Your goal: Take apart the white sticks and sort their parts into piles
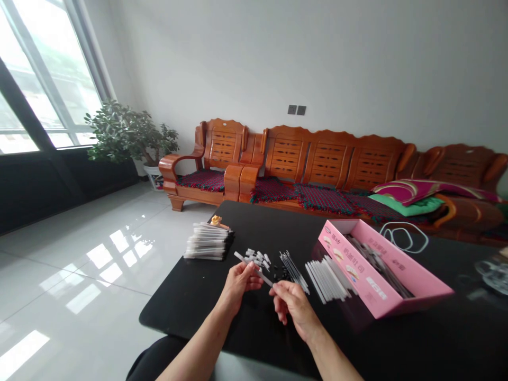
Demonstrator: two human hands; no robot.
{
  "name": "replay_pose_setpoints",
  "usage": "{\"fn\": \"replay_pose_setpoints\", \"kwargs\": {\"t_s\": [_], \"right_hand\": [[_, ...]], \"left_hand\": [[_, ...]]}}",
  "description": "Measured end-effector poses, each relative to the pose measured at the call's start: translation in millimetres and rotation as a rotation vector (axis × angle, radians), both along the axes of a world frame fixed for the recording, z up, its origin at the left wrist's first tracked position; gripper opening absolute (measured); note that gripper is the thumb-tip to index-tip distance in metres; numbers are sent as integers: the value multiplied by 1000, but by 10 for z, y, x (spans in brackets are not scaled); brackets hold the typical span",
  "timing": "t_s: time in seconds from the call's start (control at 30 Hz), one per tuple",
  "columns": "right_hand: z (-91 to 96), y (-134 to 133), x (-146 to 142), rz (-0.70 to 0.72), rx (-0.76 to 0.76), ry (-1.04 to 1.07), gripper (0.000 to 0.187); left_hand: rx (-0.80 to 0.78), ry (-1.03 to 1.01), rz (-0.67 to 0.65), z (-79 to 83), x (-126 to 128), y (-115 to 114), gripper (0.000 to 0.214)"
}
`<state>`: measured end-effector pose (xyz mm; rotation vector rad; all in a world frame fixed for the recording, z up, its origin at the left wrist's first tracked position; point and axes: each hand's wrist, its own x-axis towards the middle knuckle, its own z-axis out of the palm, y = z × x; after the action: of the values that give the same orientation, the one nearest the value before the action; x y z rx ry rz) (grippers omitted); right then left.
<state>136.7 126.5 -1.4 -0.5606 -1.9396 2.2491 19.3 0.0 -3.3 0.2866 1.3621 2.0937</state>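
Observation:
My left hand and my right hand hold one thin white pen between them over a black table. The left fingers pinch its middle and the right fingertips close on its near end. Just beyond lie small white caps, tiny black pieces, a bunch of thin dark refills and a row of white pen tubes. A stack of finished white pens sits further left.
An open pink box with dark parts inside lies at the right. A loop of white cord is behind it, and a glass object at the far right. Wooden sofas line the wall, with a potted plant by the window.

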Motion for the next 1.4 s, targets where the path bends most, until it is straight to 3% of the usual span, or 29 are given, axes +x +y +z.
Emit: {"fn": "replay_pose_setpoints", "kwargs": {"t_s": [0.3,0.47,0.57,0.73,0.8,0.87,1.03,1.17,1.4], "right_hand": [[43,-14,8,27,-2,-6,39],[-3,63,8,5,95,-41,37],[-74,187,9,-62,356,-122,31],[-165,348,22,-263,1138,-206,16],[-188,363,13,-274,1300,-260,13],[-211,363,-7,-265,1362,-281,8],[-253,378,-44,-257,1402,-256,3],[-187,353,-33,-252,1339,-217,6],[-21,95,3,-37,912,91,30]], "left_hand": [[3,-11,43,17,-57,-38,35],[17,-68,118,19,-158,-78,29],[9,-93,158,26,-188,-90,27],[8,-107,149,-3,-169,-66,27],[7,-106,143,-19,-159,-56,27],[9,-102,134,-28,-152,-54,26],[11,-93,112,-24,-147,-64,25],[6,-91,108,-29,-138,-56,27],[-16,-40,45,-101,-48,2,34]]}}
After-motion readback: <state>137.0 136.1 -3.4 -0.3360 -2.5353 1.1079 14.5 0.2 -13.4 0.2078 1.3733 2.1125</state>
